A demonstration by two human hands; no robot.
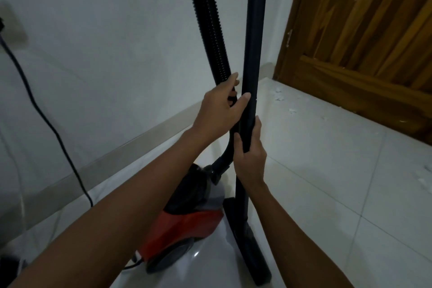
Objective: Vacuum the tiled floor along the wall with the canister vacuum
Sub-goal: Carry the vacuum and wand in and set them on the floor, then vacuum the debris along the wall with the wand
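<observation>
A red and black canister vacuum [184,224] sits on the white tiled floor [327,182] near the wall. Its ribbed black hose [208,21] rises beside the upright black wand [254,30]. The wand ends in a flat black floor head [247,241] resting on the tiles. My left hand [219,110] wraps the hose's lower end, its thumb touching the wand. My right hand [250,154] grips the wand just below.
A white wall [105,42] with a grey baseboard [131,147] runs along the left. A black power cord [44,114] hangs down it to the floor. A wooden door [364,37] stands at the right, with white debris bits [280,98] on the tiles before it.
</observation>
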